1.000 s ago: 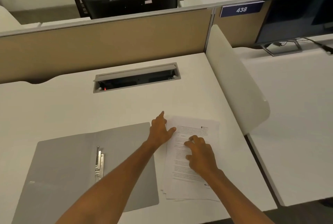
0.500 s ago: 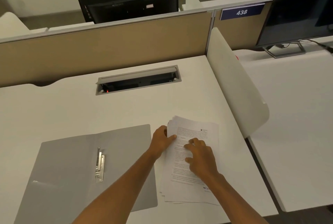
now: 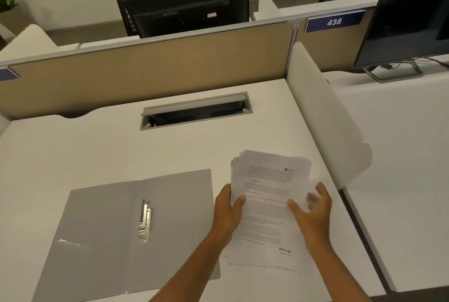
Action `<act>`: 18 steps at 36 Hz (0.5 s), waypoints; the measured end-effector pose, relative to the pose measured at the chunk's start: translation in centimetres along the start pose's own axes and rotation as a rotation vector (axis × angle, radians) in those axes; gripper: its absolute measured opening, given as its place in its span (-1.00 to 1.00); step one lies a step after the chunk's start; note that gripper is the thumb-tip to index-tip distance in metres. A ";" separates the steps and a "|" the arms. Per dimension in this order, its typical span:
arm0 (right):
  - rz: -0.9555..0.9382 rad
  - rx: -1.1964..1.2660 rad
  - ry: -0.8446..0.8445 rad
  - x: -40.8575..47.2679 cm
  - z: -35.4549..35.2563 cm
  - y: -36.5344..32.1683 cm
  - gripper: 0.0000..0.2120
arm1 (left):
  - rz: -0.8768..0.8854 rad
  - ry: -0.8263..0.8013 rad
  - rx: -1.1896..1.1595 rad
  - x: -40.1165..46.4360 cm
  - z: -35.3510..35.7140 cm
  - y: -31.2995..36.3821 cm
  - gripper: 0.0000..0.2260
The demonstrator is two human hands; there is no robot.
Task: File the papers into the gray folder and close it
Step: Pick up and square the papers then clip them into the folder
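A blue sign (image 3: 334, 21) on the partition (image 3: 150, 68) reads "438" in white. The top sheet of the papers (image 3: 268, 194) carries lines of small print too fine to read, a dark emblem in its upper right corner, and a stamp near the lower right that reads "RECEIVED". A white sticker on the back of the far monitor (image 3: 187, 9) cannot be read.

The papers sit at the right of the white tabletop (image 3: 97, 151), beside the right edge of the folder (image 3: 126, 236), their far end fanned and raised. The left hand (image 3: 228, 211) has its grip closed on the stack's left edge, thumb on top of the top sheet and fingers under. The right hand (image 3: 313, 214) is at the stack's right edge with fingers spread; it is blurred, its thumb lies on the page, and I cannot tell whether its grip has closed on the sheets.

The gray folder lies open and flat to the left of the papers, with a metal fastener (image 3: 145, 221) along its centre fold. The left forearm crosses the folder's right flap. A cable slot (image 3: 195, 113) lies in the tabletop beyond.
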State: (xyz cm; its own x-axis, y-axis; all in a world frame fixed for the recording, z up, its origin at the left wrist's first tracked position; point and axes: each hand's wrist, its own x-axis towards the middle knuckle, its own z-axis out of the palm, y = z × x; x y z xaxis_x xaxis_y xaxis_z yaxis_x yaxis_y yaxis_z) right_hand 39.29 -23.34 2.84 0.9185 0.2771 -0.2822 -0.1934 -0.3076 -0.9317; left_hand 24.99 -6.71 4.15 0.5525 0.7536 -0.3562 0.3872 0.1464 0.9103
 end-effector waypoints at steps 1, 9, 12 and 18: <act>0.045 0.084 -0.055 0.3 -0.7 -0.1 -0.14 | 0.020 0.002 -0.019 -0.1 -0.1 0.3 -0.84; -0.030 0.277 -0.277 1.0 -2.5 -4.3 -0.68 | 0.226 -0.012 -0.090 0.1 -0.7 5.4 -0.76; -0.167 0.308 -0.189 0.1 -2.3 -7.1 -0.67 | 0.306 -0.014 -0.138 -0.1 -0.8 7.7 -0.73; -0.275 0.263 -0.065 -2.1 -2.3 -7.9 -0.59 | 0.396 -0.018 -0.145 -1.3 -0.9 8.4 -0.65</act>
State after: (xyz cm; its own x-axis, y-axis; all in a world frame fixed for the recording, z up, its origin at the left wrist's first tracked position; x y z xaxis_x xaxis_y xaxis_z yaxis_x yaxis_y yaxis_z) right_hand 39.65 -23.55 11.33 0.9262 0.3765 -0.0198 -0.0326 0.0276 -0.9991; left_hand 26.85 -5.92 12.42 0.6509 0.7587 0.0249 0.0353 -0.0630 0.9974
